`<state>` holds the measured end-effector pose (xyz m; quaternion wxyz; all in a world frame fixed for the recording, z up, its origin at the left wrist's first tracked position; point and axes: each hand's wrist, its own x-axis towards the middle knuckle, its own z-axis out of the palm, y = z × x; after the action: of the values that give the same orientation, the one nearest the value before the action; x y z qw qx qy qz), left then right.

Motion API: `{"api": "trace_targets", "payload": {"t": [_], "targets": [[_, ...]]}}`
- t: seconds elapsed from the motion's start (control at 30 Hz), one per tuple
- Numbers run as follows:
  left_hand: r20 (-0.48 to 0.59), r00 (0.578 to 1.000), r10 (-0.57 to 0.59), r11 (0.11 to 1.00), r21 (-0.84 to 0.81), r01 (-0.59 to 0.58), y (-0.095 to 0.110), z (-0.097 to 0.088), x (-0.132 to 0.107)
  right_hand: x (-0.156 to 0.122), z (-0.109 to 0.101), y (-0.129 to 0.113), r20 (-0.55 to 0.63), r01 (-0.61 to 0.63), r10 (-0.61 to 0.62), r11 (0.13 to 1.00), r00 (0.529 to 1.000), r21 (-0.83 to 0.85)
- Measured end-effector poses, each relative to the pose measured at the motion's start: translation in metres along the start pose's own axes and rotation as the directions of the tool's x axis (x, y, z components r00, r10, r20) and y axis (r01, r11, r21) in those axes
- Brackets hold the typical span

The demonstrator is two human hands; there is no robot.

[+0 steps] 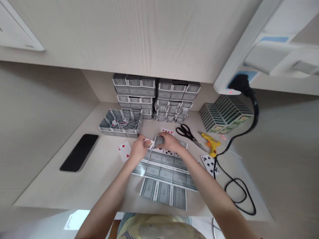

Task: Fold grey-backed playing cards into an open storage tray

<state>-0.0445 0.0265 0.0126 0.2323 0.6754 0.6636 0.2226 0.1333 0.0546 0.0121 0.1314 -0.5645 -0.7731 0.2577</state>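
Observation:
A flat sheet of joined playing cards [164,176], backs up in rows, lies on the pale desk in front of me. At its far edge my left hand [138,150] pinches a card [148,143], fingers closed on it. My right hand [170,142] rests fingers-down on a back-up card [159,140] at the sheet's far edge, beside the left hand. A face-up red card [167,131] lies just beyond my right hand.
Boxes built from cards [154,98] are stacked against the back wall, with an open card tray [120,123] at the left. A black phone [79,152], a loose red card [124,151], scissors [188,134], a yellow glue gun [211,143] with black cable [236,189] and a club card [209,164] lie around.

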Motion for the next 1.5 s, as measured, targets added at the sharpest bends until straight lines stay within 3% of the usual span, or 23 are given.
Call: {"api": "trace_targets", "payload": {"t": [0.17, 0.47, 0.73, 0.93, 1.13, 1.33, 1.5], "targets": [[0.004, 0.999, 0.043, 0.995, -0.091, -0.043, 0.002, 0.000, -0.002, 0.008, -0.008, 0.010, 0.071, -0.115, 0.102, 0.968, 0.992, 0.222], [0.039, 0.999, 0.034, 0.989, -0.146, -0.028, 0.002, 0.000, -0.003, 0.005, -0.010, 0.011, 0.034, -0.186, 0.184, 0.942, 0.982, 0.280], [0.063, 0.990, 0.125, 0.990, -0.065, -0.121, 0.002, 0.000, -0.006, 0.001, -0.011, 0.004, 0.006, -0.154, 0.160, 0.942, 0.987, 0.299], [0.141, 0.980, 0.141, 0.987, 0.064, -0.151, 0.012, -0.001, -0.012, -0.011, -0.016, -0.010, -0.047, -0.009, 0.017, 0.988, 0.999, 0.154], [0.212, 0.945, 0.248, 0.942, 0.174, -0.286, 0.024, -0.004, -0.018, -0.028, -0.012, -0.026, -0.138, 0.004, -0.013, 0.998, 0.990, -0.066], [0.081, 0.888, 0.453, 0.868, 0.187, -0.460, 0.028, 0.004, -0.020, -0.038, 0.000, -0.035, -0.256, 0.001, -0.053, 0.980, 0.965, -0.201], [-0.004, 0.897, 0.443, 0.897, -0.018, -0.443, 0.021, 0.010, -0.017, -0.038, 0.010, -0.034, -0.299, 0.029, -0.101, 0.972, 0.949, -0.235]]}}
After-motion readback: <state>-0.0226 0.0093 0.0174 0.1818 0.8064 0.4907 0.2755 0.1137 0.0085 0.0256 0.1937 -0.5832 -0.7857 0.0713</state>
